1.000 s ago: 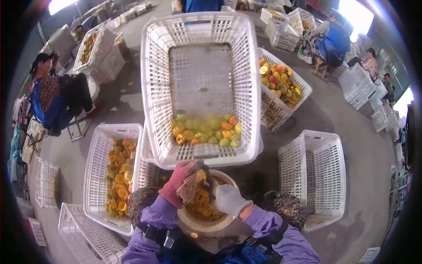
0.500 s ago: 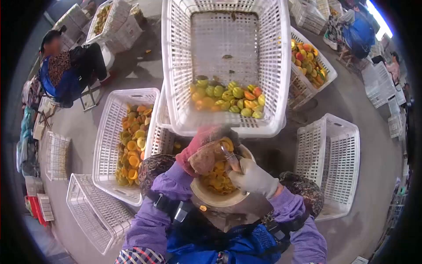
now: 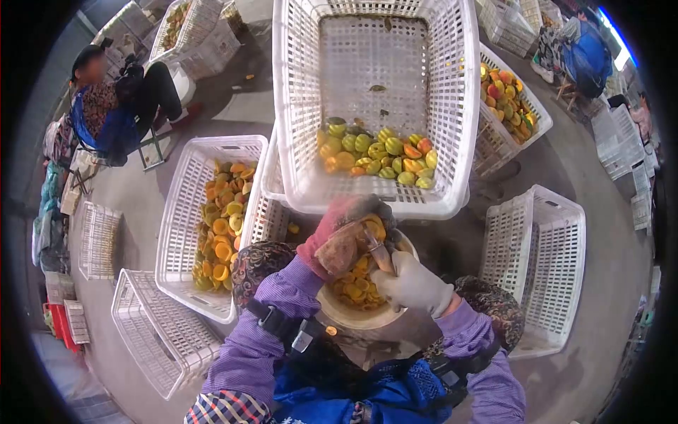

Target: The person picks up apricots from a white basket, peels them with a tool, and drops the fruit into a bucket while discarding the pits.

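My left hand (image 3: 342, 239), in a worn reddish glove, is closed around an orange-yellow fruit (image 3: 376, 227). My right hand (image 3: 418, 284), in a whitish glove, grips a small knife (image 3: 382, 257) by its wooden handle. The blade points up at the fruit; whether it cuts in is too small to tell. Both hands are over a pale bucket (image 3: 367, 321) between my knees, holding orange-yellow fruit pieces (image 3: 359, 288). Just beyond stands a large white crate (image 3: 296, 141), with several striped green and yellow fruits (image 3: 381, 152) gathered at its near end.
At left, a white crate (image 3: 166, 247) contains cut orange fruit. Another crate of fruit (image 3: 506, 99) is behind at right. Crates (image 3: 561, 283) stand beside my right knee, and another (image 3: 152, 353) is at lower left. A seated person (image 3: 106, 113) is at far left.
The whole view has shifted slightly, with the crates and hands appearing further right. Both hands keep their holds on the fruit and knife, and the knife has turned slightly more upright.
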`<state>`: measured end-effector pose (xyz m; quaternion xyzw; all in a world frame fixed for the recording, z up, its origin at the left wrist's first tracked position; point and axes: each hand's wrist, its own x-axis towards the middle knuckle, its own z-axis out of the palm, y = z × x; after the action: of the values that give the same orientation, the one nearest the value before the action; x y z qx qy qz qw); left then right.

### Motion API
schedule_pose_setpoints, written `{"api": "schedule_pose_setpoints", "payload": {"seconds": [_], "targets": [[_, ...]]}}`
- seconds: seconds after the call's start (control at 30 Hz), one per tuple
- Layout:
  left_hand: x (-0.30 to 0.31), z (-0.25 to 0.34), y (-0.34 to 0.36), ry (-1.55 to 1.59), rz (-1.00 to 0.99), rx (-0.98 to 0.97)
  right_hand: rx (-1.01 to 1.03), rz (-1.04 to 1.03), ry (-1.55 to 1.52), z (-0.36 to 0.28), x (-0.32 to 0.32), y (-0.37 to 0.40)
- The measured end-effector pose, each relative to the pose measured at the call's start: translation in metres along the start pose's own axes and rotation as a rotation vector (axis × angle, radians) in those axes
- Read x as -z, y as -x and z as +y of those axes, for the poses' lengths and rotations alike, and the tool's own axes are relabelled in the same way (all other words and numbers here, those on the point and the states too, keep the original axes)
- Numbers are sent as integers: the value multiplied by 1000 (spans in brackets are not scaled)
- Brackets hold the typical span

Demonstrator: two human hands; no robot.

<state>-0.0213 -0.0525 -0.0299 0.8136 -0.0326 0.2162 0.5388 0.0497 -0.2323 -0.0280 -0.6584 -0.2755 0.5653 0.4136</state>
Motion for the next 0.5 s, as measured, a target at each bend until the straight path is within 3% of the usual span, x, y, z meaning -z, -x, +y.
{"api": "schedule_pose_setpoints", "payload": {"seconds": [0.1,0.17,0.27,0.37,0.43,0.5], "targets": [[1,-2,4,-38,19,-68,-64,-182,-206,-8,4,3],[1,-4,9,-144,101,-165,-50,-175,-135,-11,2,2],[6,10,8,-151,-20,12,-59,-171,-61,-20,-4,6],[1,26,5,380,51,164,-10,-156,-142,-17,-13,1],[-9,8,6,209,231,80,-60,-169,-170,-14,-8,-2],[-9,-3,8,164,329,213,-103,-149,-126,-19,-5,6]]}}
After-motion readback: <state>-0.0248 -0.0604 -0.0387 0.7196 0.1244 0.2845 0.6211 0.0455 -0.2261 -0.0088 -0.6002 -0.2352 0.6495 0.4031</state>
